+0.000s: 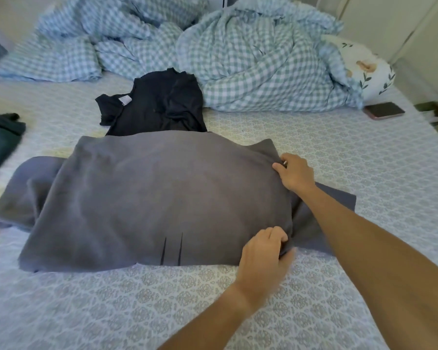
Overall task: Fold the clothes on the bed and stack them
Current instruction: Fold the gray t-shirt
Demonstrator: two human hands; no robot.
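Dark teal cloth (0, 137), one garment only partly in view, lies at the far left edge of a patterned bed sheet (364, 173), well apart from the work in hand. Next comes a single grey T-shirt (149, 198), spread flat across the middle of the bed, one sleeve trailing out to the left. Just behind it, touching its far edge, sits one crumpled black T-shirt (154, 104), unfolded. Along the grey shirt's right side, the person's left hand (263, 256) pinches the near edge of the cloth, fingers curled into it, while the right hand (295, 174) grips the far corner by the shoulder, its arm lying across the right sleeve. Both hands are clamped on the same edge, apparently ready to bring that side over toward the centre. Done well, the fold would call for lifting both points together, keeping the edge taut and straight between them, and laying it down parallel to the shirt's length so that the sleeve tucks in without bunching. Behind, one heap of blue checked bedding (250, 59) fills the head of the bed; to the right lie one floral pillow (369, 69) and one phone (384, 110). Three garments are visible in all, none yet stacked.
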